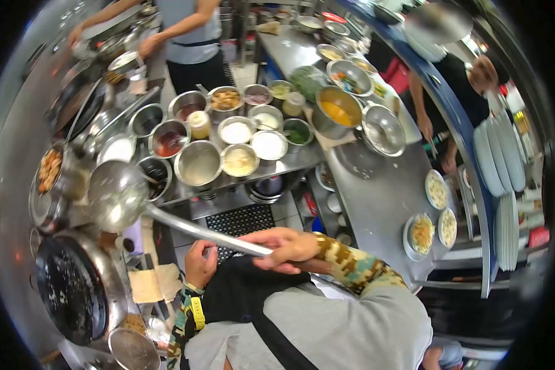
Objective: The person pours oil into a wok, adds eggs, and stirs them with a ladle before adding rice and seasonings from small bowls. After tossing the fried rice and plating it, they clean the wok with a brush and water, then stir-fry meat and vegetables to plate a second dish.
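My right hand (285, 248) grips the long metal handle of a large steel ladle (118, 196). Its empty bowl hangs at the left, above the stove edge and near the round seasoning tubs (198, 163). My left hand (200, 262) is curled just under the handle, close to my dark apron; whether it touches the handle I cannot tell. A black wok (73, 288) sits at the lower left, below the ladle bowl.
Several steel bowls of sauces and powders crowd the rack (290, 165) ahead. A steel counter (376, 191) at right carries plates of food (421, 234). One person (191, 37) works at the far stove, another (456, 92) stands behind the counter. White plates (499, 154) are stacked far right.
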Demonstrator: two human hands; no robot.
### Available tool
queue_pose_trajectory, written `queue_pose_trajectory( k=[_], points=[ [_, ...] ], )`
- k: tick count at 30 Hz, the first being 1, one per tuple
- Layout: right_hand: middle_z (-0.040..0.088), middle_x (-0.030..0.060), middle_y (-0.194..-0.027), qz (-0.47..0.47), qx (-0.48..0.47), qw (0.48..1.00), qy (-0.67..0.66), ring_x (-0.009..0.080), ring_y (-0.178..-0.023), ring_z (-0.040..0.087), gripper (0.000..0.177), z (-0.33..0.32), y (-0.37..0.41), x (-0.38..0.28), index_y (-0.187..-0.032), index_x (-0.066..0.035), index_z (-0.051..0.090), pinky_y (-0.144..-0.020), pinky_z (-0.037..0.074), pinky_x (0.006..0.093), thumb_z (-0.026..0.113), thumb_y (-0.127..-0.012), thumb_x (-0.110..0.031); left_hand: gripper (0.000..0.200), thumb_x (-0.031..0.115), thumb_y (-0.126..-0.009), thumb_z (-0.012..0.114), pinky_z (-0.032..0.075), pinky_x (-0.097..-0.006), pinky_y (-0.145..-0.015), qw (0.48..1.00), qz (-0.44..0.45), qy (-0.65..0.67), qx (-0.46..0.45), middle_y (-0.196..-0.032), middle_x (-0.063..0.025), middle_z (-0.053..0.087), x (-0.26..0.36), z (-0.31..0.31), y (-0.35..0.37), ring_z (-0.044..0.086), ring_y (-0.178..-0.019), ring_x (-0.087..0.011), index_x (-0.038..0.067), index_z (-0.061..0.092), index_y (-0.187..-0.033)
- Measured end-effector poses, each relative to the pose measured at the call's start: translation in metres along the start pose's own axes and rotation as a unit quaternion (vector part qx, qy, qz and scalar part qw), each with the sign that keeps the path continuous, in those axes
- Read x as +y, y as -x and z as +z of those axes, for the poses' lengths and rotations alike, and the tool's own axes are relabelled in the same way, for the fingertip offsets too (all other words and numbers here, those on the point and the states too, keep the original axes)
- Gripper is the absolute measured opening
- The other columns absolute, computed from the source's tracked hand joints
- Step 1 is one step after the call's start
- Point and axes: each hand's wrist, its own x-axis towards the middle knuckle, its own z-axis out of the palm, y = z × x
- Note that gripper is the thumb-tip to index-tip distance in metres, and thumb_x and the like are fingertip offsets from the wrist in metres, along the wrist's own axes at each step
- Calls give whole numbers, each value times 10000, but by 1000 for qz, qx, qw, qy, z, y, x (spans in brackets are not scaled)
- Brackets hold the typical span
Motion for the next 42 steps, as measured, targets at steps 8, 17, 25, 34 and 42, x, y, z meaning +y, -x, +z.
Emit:
queue_pose_trajectory(
  k=[8, 17, 25, 34, 42],
  points=[
    [526, 1, -848, -201, 352, 912, 60, 42, -499, 465, 716, -43, 225, -12, -1521, -63, 221, -447, 411, 191, 593, -909, -74, 123, 94, -869, 627, 523, -299, -666, 966, 109, 71, -225, -838, -122, 666, 116, 203, -118, 664, -720, -201, -5, 647, -939],
    [502, 1, -699, -323, 325, 888, -25, 53, -459, 484, 615, -72, 294, -33, -1479, -29, 266, -385, 429, 211, 512, -916, -58, 220, 193, -885, 605, 520, -301, -649, 791, 144, 82, -588, -725, -56, 637, 281, 493, -86, 591, -622, -150, 39, 642, -1037],
    [518, 38, -627, -274, 401, 872, -56, 107, -423, 503, 467, -62, 340, -56, -1304, 1, 434, -365, 418, 259, 560, -857, -51, 273, 304, -789, 667, 504, -358, -557, 793, 74, 45, -603, -664, -96, 641, 313, 634, -29, 621, -623, -179, 31, 669, -797],
    [539, 16, -756, -79, 576, 799, 153, 76, -489, 495, 691, -86, 333, -126, -1504, -24, 252, -433, 445, 232, 542, -877, -6, 253, 271, -795, 658, 493, -348, -556, 823, 92, 24, -560, -682, -76, 650, 300, 639, -30, 615, -609, -180, 24, 689, -843],
    [633, 198, -863, 81, 534, 780, 316, 209, -618, 608, 644, -103, 305, -181, -1452, 33, 326, -630, 496, 311, 555, -860, -75, 238, 232, -814, 656, 489, -310, -556, 766, 93, 179, -610, -696, -55, 639, 297, 550, -75, 613, -625, -149, 9, 688, -889]
  ],
)
